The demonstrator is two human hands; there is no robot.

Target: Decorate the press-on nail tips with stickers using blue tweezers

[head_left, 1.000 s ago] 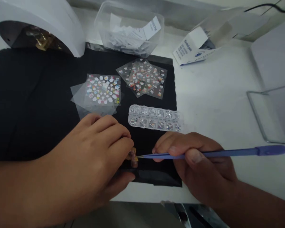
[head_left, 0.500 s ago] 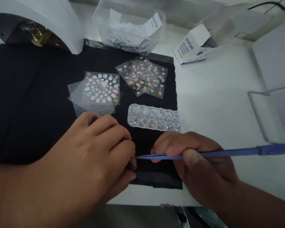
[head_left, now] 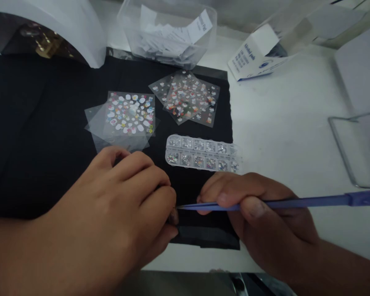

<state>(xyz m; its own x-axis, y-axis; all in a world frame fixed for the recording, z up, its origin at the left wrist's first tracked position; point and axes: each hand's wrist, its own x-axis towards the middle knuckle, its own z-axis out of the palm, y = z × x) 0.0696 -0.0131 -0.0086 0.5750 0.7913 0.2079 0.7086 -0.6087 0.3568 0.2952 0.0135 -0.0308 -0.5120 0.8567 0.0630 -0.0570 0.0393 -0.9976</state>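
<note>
My right hand (head_left: 268, 222) is closed around blue tweezers (head_left: 314, 202), held nearly level with the slim tips pointing left. Those tips meet a small brownish, shiny piece (head_left: 173, 217) between the index finger and thumb of my left hand (head_left: 120, 213). Most of that piece is hidden by my fingers, so its kind is unclear. Whether the tips grip anything is too small to tell. Just beyond my hands lies a clear compartment case (head_left: 203, 153) with tiny sparkling stones. Clear sticker sheets with white and coloured designs (head_left: 129, 113) lie beyond my left hand.
More sticker sheets (head_left: 188, 98) overlap at the back of the black mat (head_left: 58, 123). Behind them are a clear bin (head_left: 169, 53) of white packets and an alcohol pads box (head_left: 253, 55). A white arched device (head_left: 80, 24) stands back left. A metal wire frame (head_left: 342, 152) is at right.
The view has shifted slightly. Both hands keep nearly the same pose, with the tweezer tips still at the brownish piece, which now looks turned a little and less lit.
</note>
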